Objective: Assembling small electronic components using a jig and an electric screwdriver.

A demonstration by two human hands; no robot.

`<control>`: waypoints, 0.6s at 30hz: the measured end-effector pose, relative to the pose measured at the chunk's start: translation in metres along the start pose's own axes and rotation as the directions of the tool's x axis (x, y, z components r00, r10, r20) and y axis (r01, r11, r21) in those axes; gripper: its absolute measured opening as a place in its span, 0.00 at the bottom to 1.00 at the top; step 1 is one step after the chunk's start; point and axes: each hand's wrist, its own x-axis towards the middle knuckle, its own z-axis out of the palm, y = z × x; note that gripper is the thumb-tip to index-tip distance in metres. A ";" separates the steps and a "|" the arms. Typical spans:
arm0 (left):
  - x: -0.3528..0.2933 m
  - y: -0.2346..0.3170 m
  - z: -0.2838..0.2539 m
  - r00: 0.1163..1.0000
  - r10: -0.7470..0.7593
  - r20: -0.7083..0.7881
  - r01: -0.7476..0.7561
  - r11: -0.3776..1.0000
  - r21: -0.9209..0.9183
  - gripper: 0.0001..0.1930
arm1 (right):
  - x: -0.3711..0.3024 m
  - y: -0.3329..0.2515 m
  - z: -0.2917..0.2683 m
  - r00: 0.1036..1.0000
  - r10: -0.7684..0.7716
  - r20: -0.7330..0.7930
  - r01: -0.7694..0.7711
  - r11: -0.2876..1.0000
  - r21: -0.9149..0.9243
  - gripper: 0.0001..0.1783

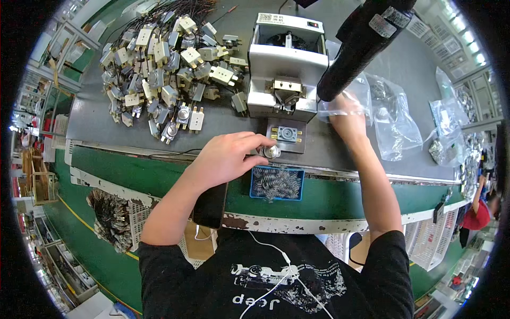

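Observation:
My left hand (226,157) pinches a small round metallic part (272,152) between thumb and forefinger, at the front edge of a metal base plate (294,147). On that plate, just beyond my fingertips, lies a grey block with brass terminals (287,134). The plate sits at the foot of a white and grey bench machine (288,58). To the right of the machine, my right hand (348,114) reaches into a clear plastic bag (361,93). Its fingers are obscured by the bag and by a black cylinder in front.
A large heap of wired white and grey switch-like parts (159,69) covers the left of the table. A blue tray (251,183) of small springs stands before the plate, beside a dark phone (211,206). The black cylinder (353,53) hangs over the right side. Another plastic bag (396,127) lies further right.

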 end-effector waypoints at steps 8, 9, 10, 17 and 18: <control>0.001 -0.004 -0.002 0.999 0.030 -0.024 -0.030 1.000 0.008 0.19 | 0.011 0.008 0.010 0.975 -0.158 -0.159 0.156 0.987 -0.024 0.11; 0.001 -0.004 -0.002 0.999 0.033 -0.029 -0.032 0.999 0.010 0.19 | 0.011 0.007 0.008 0.973 -0.161 -0.163 0.159 0.987 -0.027 0.11; 0.000 -0.003 -0.002 0.999 0.030 -0.032 -0.030 1.000 0.001 0.19 | 0.009 0.005 0.005 0.985 -0.124 -0.119 0.127 0.992 0.021 0.11; 0.002 0.002 -0.006 1.000 0.008 -0.005 -0.007 1.000 0.028 0.19 | 0.004 0.017 0.004 0.997 -0.040 -0.073 0.039 0.999 -0.006 0.13; 0.002 0.001 -0.005 1.000 0.007 -0.003 -0.007 1.000 0.027 0.19 | 0.003 0.018 0.004 0.997 -0.038 -0.071 0.037 0.999 -0.005 0.13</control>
